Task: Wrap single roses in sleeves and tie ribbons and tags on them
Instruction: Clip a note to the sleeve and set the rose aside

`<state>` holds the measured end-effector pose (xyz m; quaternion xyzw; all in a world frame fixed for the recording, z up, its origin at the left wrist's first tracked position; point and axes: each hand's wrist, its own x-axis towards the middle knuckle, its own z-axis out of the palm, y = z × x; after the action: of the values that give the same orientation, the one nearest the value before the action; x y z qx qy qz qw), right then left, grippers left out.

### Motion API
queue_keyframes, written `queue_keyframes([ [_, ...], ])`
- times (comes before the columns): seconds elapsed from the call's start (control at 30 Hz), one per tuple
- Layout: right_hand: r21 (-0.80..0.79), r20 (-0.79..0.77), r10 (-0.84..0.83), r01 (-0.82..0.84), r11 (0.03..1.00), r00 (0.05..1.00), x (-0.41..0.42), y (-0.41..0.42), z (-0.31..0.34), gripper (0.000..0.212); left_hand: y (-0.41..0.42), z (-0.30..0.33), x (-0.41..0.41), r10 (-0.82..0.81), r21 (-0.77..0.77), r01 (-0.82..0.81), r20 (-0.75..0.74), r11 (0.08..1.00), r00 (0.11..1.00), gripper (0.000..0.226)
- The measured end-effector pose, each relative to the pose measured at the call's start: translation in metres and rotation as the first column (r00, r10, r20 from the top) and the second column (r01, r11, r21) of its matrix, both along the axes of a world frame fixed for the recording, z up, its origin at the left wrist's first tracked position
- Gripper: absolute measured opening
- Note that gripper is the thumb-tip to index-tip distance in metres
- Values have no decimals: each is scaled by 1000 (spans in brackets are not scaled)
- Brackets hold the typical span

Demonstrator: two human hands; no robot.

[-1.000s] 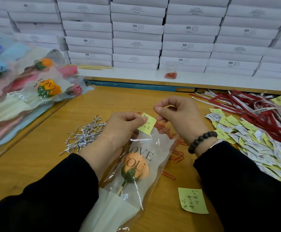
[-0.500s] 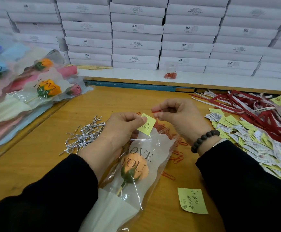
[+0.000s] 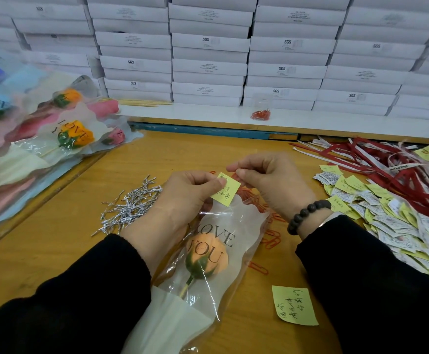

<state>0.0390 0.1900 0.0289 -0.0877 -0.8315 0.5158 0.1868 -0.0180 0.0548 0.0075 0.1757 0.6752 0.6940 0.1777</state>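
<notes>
Nearest, sleeved rose (image 3: 207, 254) flat on table (image 3: 55, 251), light and crinkly, slippery film; best held at the stiffer top edge. Left hand (image 3: 182, 198) pinching yellow tag (image 3: 225, 189) there. Right hand (image 3: 272, 180) pinched beside it; paper clip only guessed.

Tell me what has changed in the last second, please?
The right hand moved left, bringing its pinched red paper clip to the yellow tag. The left hand still pinches the tag at the sleeve top; the rose has not moved.
</notes>
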Motion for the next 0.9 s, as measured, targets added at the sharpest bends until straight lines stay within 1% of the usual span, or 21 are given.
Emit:
queue_keyframes([
  [0.1,23,-21,-2,2,1000,1000,-1,-2,0,15,0,0,0,-2,0,2,-2,1000,1000,17],
  [0.2,-6,-84,-41,41,999,996,-1,0,1,15,1,0,-1,5,-15,-5,-6,1000,1000,17],
  [0.33,-26,-112,-41,38,999,993,0,-1,0,15,0,-1,-1,4,-5,-4,4,1000,1000,18],
  [0.57,-121,-122,-1,-14,993,993,1,-3,0,9,1,0,-1,6,-2,-6,11,1000,1000,17],
  [0.77,-97,-91,2,-11,995,996,2,-2,1,10,1,1,0,2,2,-2,41,1000,999,14],
  [0.9,-81,-98,2,-10,997,995,2,-3,0,10,2,1,0,21,5,-21,54,1000,998,16],
])
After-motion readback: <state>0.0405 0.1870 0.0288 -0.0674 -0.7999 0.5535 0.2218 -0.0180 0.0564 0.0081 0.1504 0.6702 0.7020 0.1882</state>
